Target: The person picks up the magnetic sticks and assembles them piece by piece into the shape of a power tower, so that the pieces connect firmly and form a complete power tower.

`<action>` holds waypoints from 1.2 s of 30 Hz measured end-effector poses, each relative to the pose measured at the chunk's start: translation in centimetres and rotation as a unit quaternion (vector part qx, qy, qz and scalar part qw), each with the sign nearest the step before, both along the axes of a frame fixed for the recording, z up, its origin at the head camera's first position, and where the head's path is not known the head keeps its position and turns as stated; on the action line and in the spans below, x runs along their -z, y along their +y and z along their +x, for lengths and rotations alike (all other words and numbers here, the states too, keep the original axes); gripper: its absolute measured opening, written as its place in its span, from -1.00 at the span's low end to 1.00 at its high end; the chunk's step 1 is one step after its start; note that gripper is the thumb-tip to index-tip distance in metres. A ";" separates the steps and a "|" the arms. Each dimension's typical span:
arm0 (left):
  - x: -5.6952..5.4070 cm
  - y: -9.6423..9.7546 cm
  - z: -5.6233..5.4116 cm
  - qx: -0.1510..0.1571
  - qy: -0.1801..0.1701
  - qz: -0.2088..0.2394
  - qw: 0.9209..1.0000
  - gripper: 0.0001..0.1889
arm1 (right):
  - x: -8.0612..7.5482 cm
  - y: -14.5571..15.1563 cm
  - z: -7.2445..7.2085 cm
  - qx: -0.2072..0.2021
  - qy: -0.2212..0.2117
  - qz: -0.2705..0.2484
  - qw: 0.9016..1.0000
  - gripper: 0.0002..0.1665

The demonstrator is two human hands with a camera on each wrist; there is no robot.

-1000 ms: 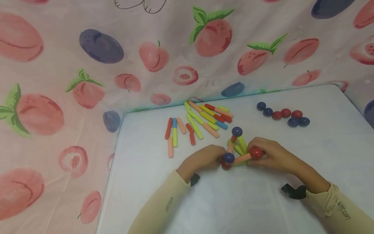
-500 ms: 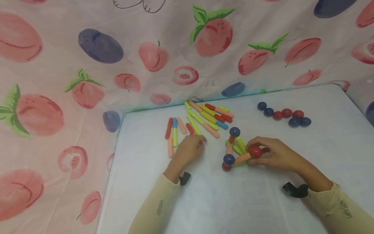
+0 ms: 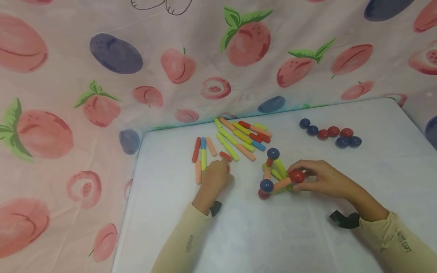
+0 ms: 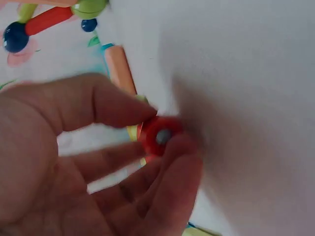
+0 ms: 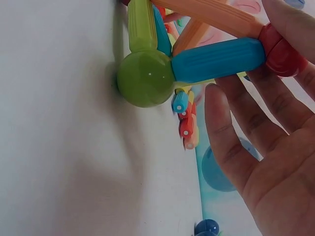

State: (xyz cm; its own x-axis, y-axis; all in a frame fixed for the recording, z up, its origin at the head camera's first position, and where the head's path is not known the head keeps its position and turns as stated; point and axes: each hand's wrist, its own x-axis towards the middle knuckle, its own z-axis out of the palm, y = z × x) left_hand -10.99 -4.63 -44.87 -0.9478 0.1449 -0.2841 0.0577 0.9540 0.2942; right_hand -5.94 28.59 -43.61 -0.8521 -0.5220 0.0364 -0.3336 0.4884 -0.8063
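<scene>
My left hand (image 3: 215, 176) is at the loose sticks, and in the left wrist view it pinches a red magnetic stick (image 4: 161, 136) between thumb and fingers, its metal end showing. Another short red stick (image 3: 225, 156) lies just beyond those fingertips. My right hand (image 3: 321, 180) holds the red ball (image 3: 297, 176) at a corner of a built frame of balls and sticks. Blue balls (image 3: 266, 185) top its other upper corners. The right wrist view shows a green ball (image 5: 146, 78) at its base and a blue stick (image 5: 219, 60) meeting the red ball.
Loose yellow, peach, red and blue sticks (image 3: 242, 136) lie at the back of the white table (image 3: 273, 239). Further right sits a group of red and blue balls (image 3: 333, 131). A fruit-printed cloth (image 3: 191, 30) hangs behind and at the left.
My left hand has left the frame, moved left to the sticks and taken hold of a red one. The neighbouring red stick has turned. My right hand keeps holding the red ball.
</scene>
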 end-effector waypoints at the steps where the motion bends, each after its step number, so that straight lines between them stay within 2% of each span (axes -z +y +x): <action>1: -0.1 -0.2 0.2 0.010 -0.013 0.003 1.000 -0.73 | 0.0 0.0 0.0 0.002 -0.002 0.002 1.000 -0.52; 4: -0.8 -0.9 0.7 0.042 -0.028 0.037 0.998 -0.68 | 0.0 0.0 0.0 0.006 -0.006 0.010 1.000 -0.51; 6: -1.9 -1.0 1.1 0.063 -0.015 0.101 0.993 -0.61 | 0.1 0.0 0.0 0.007 -0.005 0.012 1.000 -0.51; 8: -3.5 -0.4 1.7 0.094 0.012 0.183 0.979 -0.50 | 0.1 0.0 0.0 0.008 -0.002 0.014 1.000 -0.50; 10: -5.2 1.0 2.5 0.145 0.055 0.250 0.956 -0.44 | 0.2 -0.1 0.1 0.009 0.002 0.012 1.000 -0.50; 11: -5.9 1.9 3.1 0.178 0.082 0.262 0.945 -0.45 | 0.2 -0.1 0.1 0.008 0.004 0.009 1.000 -0.50; 13: -6.8 3.9 4.2 0.239 0.142 0.240 0.930 -0.50 | 0.3 -0.2 0.1 0.007 0.007 0.005 1.000 -0.49; 15: -6.9 5.7 5.1 0.285 0.201 0.167 0.922 -0.59 | 0.4 -0.3 0.1 0.007 0.010 0.000 1.000 -0.47; 17: -6.4 7.0 5.8 0.308 0.241 0.087 0.916 -0.67 | 0.5 -0.4 0.1 0.005 0.012 -0.006 1.000 -0.45; 19: -5.8 7.8 6.2 0.310 0.255 0.030 0.915 -0.71 | 0.6 -0.4 0.2 0.006 0.016 -0.007 1.000 -0.43; 22: -5.1 8.0 6.4 0.308 0.256 0.001 0.917 -0.72 | 0.6 -0.4 0.2 0.005 0.024 -0.006 1.000 -0.44; 25: -4.9 7.8 6.3 0.316 0.253 0.011 0.914 -0.68 | 0.6 -0.3 0.2 0.005 0.032 -0.005 0.999 -0.44; 26: -4.9 7.7 6.3 0.315 0.244 0.024 0.917 -0.67 | 0.6 -0.3 0.2 0.004 0.032 -0.007 0.999 -0.44; 28: -4.8 7.2 6.3 0.299 0.200 0.057 0.931 -0.60 | 0.6 -0.2 0.1 0.001 0.031 -0.009 0.999 -0.45; 30: -4.8 6.6 6.3 0.270 0.139 0.110 0.946 -0.55 | 0.7 0.0 0.0 0.001 0.030 -0.006 1.000 -0.44; 31: -4.7 6.3 6.4 0.254 0.109 0.138 0.951 -0.53 | 0.7 0.1 -0.1 0.003 0.027 -0.005 1.000 -0.43; 32: -4.7 6.1 6.4 0.244 0.083 0.167 0.952 -0.51 | 0.7 0.3 -0.2 0.007 0.024 -0.004 1.000 -0.43; 33: -4.5 5.8 6.6 0.243 0.063 0.191 0.949 -0.48 | 0.7 0.4 -0.3 0.011 0.019 -0.003 1.000 -0.42; 36: -4.2 5.5 7.1 0.274 0.030 0.249 0.929 -0.44 | 0.8 0.9 -0.8 0.022 -0.007 -0.006 1.000 -0.38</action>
